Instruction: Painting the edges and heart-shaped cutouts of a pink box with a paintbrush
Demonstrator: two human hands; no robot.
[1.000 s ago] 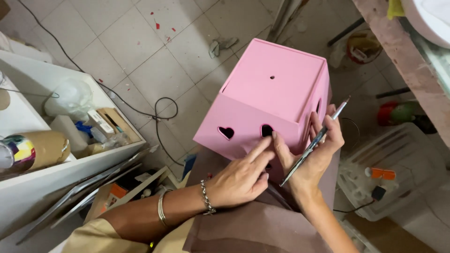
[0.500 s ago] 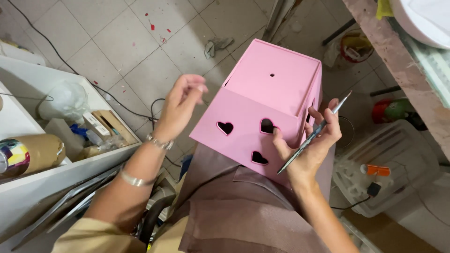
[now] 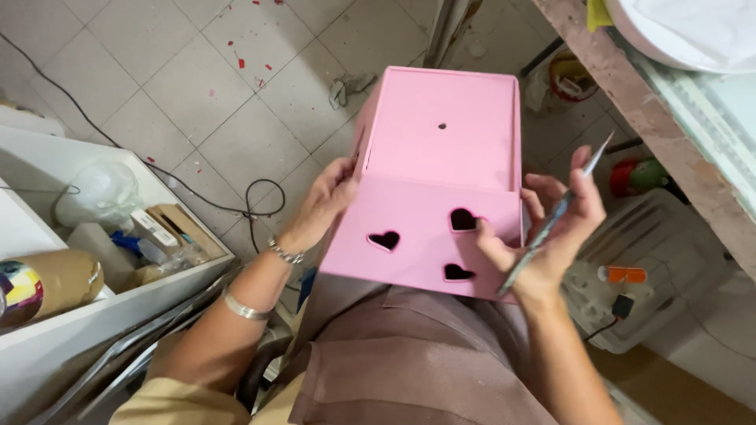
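Pink box (image 3: 441, 181) rested on the lap, long axis running away from the body; left hand (image 3: 327, 201) clasped its left edge, right hand (image 3: 551, 228), at its right edge, pinched a slim metal tool (image 3: 555, 214).

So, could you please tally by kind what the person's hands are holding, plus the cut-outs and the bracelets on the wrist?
Pink box: 1, left hand on its side, right hand at its front
Thin metal tool in the right hand: 1
Heart-shaped cut-outs: 3
Bracelets on the left wrist: 2
Total: 7
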